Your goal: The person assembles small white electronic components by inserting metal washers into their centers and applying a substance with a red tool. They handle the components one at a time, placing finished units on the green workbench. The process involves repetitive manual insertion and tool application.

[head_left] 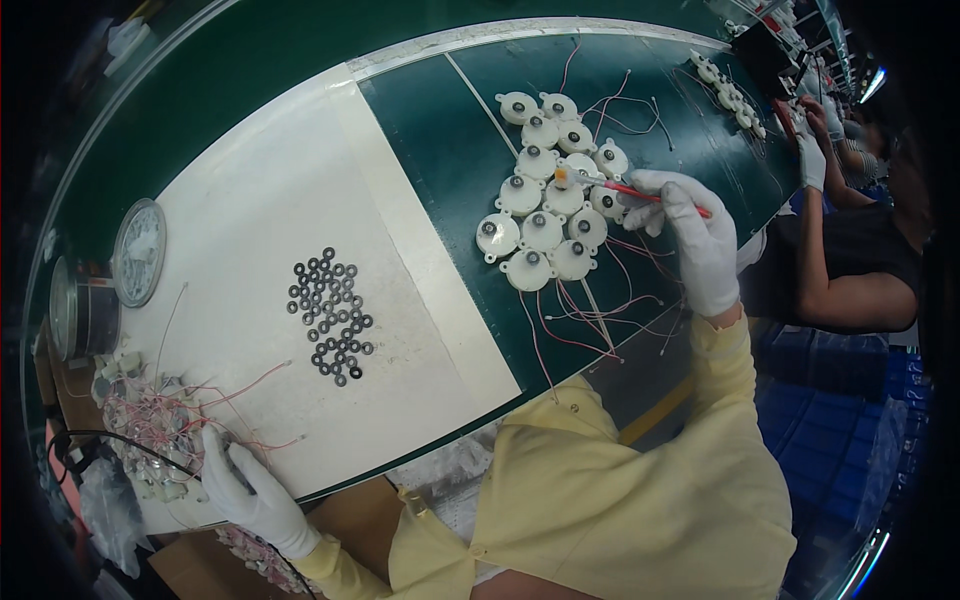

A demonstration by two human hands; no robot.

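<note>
My right hand (pixel 690 225), in a white glove, is closed round the red handle of a small brush (pixel 625 187). The brush's orange-tipped end is over a cluster of white round housings (pixel 542 230), each with a dark round piece at its centre. Pink wires (pixel 590 315) trail from the housings across the green mat. At the lower left my gloved left hand (pixel 262 505) has its fingers apart, at the edge of a heap of small white parts with pink wires (pixel 150 425); I see nothing held in it.
Several loose black rings (pixel 330 310) lie on the white sheet (pixel 240 230). A round clear dish (pixel 140 250) and a dark-filled jar (pixel 85 310) stand at the left. More housings (pixel 728 95) lie in a row at the far right, near a co-worker's gloved hand (pixel 811 160).
</note>
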